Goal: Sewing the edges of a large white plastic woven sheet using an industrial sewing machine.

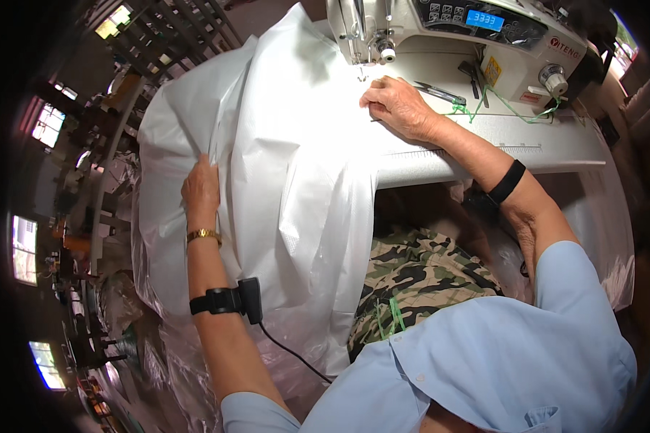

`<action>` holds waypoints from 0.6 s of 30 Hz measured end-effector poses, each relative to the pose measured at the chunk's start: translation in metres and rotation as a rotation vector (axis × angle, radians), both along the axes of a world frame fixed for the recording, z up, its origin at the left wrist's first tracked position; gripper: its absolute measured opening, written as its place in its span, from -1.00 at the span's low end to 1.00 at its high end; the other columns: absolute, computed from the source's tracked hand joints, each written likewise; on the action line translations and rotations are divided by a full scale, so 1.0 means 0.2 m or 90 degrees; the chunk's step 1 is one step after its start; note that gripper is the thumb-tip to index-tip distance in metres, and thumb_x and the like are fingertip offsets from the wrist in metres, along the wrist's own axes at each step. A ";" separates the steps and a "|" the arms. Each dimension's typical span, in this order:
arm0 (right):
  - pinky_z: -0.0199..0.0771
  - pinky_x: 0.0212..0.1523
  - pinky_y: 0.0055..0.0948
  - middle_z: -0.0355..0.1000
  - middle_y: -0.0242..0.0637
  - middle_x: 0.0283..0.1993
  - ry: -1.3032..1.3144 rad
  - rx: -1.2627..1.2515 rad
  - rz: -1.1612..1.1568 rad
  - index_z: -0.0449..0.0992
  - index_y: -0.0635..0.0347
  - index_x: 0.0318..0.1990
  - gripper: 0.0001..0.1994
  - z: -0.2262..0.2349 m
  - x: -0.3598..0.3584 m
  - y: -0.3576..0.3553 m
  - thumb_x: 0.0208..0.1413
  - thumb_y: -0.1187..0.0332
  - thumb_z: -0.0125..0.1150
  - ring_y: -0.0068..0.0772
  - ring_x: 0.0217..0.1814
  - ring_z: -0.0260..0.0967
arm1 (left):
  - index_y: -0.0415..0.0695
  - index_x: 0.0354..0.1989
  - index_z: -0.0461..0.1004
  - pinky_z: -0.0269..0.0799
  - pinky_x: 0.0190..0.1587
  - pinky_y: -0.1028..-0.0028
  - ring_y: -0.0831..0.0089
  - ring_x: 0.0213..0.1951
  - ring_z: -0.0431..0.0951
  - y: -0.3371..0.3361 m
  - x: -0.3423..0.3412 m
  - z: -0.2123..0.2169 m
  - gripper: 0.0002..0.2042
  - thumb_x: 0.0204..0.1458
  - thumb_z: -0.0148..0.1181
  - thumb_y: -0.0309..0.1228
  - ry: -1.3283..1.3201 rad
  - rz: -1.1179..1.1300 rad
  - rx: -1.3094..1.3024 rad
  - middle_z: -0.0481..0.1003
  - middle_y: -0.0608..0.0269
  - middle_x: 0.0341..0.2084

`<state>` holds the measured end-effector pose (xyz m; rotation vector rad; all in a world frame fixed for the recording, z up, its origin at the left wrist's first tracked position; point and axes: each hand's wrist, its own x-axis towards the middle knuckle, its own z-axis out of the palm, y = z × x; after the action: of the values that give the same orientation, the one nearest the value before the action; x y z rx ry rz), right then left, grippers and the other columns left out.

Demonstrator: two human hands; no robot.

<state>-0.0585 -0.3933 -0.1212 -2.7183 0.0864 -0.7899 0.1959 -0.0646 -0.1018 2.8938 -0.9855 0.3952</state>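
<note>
A large sheet of white fabric (pixel 289 166) is spread over the centre of the frame, draped from the sewing machine (pixel 455 32) at the top down over the edge of the white table (pixel 527 148) and into the person's lap. Folds and creases are seen running down its middle. The right hand (pixel 397 107) is laid on the fabric just below the needle area, upper centre, with fingers curled and pressed down on the cloth; nothing is clasped inside it. The left hand (pixel 201 189) is placed at centre left, its fingers closed over a raised fold of the same fabric. A gold watch (pixel 204 234) is worn on the left wrist, and a black band with a small box and cable (pixel 227 299) is strapped further down the forearm. A black band (pixel 508 180) is worn on the right forearm as well.

Scissors (pixel 440 92) are lying on the table just right of the right hand, and green thread (pixel 484 108) is trailed beside them. Camouflage trousers (pixel 419 278) are visible lower centre, under a light blue shirt (pixel 498 361). More pale sheeting (pixel 159 339) is heaped at lower left
</note>
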 end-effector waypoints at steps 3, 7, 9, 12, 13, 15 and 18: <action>0.37 -0.02 -0.19 0.45 -0.32 -0.28 -0.044 -0.018 -0.001 0.56 0.10 -0.25 -0.90 -0.01 0.01 -0.01 0.07 0.46 0.25 -0.22 -0.14 0.38 | -0.18 -0.16 0.46 0.49 -0.11 0.04 -0.09 -0.15 0.57 0.27 -0.04 0.04 -0.82 0.22 -0.03 -0.38 -0.037 0.024 0.086 0.58 -0.04 -0.24; 0.36 -0.04 -0.20 0.46 -0.30 -0.33 -0.092 -0.046 -0.018 0.55 0.11 -0.35 -0.96 0.00 -0.04 -0.14 0.04 0.43 0.28 -0.23 -0.15 0.43 | -0.15 -0.17 0.57 0.47 -0.13 0.03 -0.08 -0.18 0.57 0.83 -0.04 0.11 -0.80 0.14 0.08 -0.37 0.047 0.234 0.108 0.59 -0.05 -0.26; 0.35 -0.04 -0.19 0.46 -0.29 -0.35 -0.075 0.053 -0.047 0.55 0.10 -0.35 -0.96 -0.02 -0.02 -0.17 0.04 0.40 0.28 -0.22 -0.15 0.43 | -0.14 -0.16 0.58 0.46 -0.12 0.06 -0.06 -0.17 0.57 0.96 -0.09 0.15 -0.79 0.12 0.14 -0.33 0.014 0.222 0.090 0.59 -0.05 -0.25; 0.36 -0.01 -0.17 0.47 -0.25 -0.28 -0.103 -0.017 -0.058 0.55 0.09 -0.25 -0.90 -0.04 -0.02 -0.13 0.06 0.41 0.25 -0.15 -0.11 0.43 | -0.14 -0.12 0.59 0.44 -0.08 0.10 -0.02 -0.13 0.57 0.95 -0.15 0.27 -0.74 0.06 0.23 -0.29 0.002 0.231 0.073 0.59 -0.04 -0.22; 0.36 0.00 -0.17 0.48 -0.23 -0.26 -0.132 -0.049 -0.071 0.55 0.09 -0.21 -0.87 -0.05 -0.03 -0.11 0.07 0.40 0.24 -0.12 -0.10 0.43 | -0.13 -0.08 0.58 0.43 -0.07 0.12 0.01 -0.10 0.57 0.90 -0.17 0.31 -0.70 0.04 0.27 -0.28 0.020 0.243 0.070 0.59 -0.03 -0.19; 0.37 0.01 -0.17 0.49 -0.20 -0.18 -0.207 -0.043 -0.065 0.54 0.12 -0.16 -0.83 -0.02 -0.15 0.02 0.08 0.42 0.22 -0.08 -0.06 0.42 | -0.20 0.12 0.44 0.43 0.05 0.13 -0.01 -0.01 0.53 0.81 -0.26 0.44 -0.50 -0.02 0.36 -0.30 -0.129 0.162 0.076 0.51 -0.05 0.00; 0.43 -0.15 -0.15 0.50 -0.16 -0.29 -0.197 0.128 0.017 0.55 0.20 -0.21 -0.87 -0.02 -0.37 0.25 0.14 0.37 0.21 -0.09 -0.23 0.46 | -0.29 0.22 0.34 0.43 0.15 0.18 -0.06 0.06 0.50 0.48 -0.55 0.57 -0.39 -0.05 0.39 -0.42 -0.324 -0.025 -0.055 0.44 -0.11 0.10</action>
<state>-0.1321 -0.3424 -0.1251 -2.3762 0.0568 -1.1193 0.0852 0.0322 0.0117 2.7408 -1.0401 1.1800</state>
